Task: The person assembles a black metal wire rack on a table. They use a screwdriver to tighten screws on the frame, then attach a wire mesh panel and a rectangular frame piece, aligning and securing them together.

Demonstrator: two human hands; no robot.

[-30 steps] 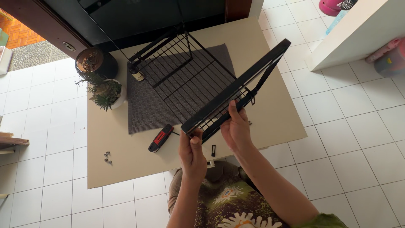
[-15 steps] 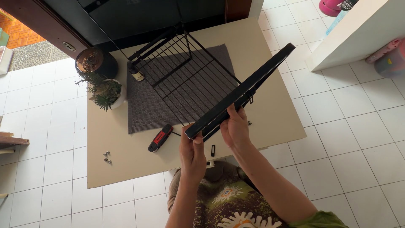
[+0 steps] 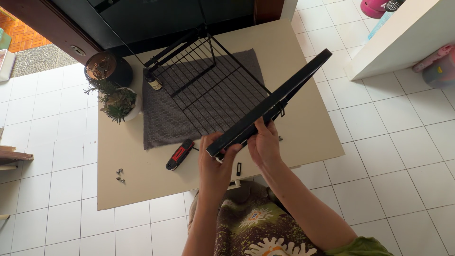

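Risk here lies mostly in the largest piece: the black wire-grid metal rack (image 3: pixel 213 90), which is tipped up over the grey woven mat (image 3: pixel 163 118) toward the far edge of the beige rectangular worktop (image 3: pixel 132 189), its far end near the dark cabinet front. A long flat black panel (image 3: pixel 270 102) is held slanting along the rack's near side, from the near edge of the worktop up toward the right edge. The left hand (image 3: pixel 215 163) is closed around the panel's lower end; the right hand (image 3: pixel 264 144) is wrapped over its edge a little higher up. Were either grip loosened, the panel could be expected to slide and the rack to drop onto the mat. A swing to the left might knock the small dark bottle (image 3: pixel 152 80) or the potted green succulent in its white pot (image 3: pixel 121 103) near the far left corner. The red-and-black screwdriver handle (image 3: pixel 179 154) by the mat's near edge could be nudged off, and the loose small silver screws (image 3: pixel 120 175) near the left edge could easily be scattered.
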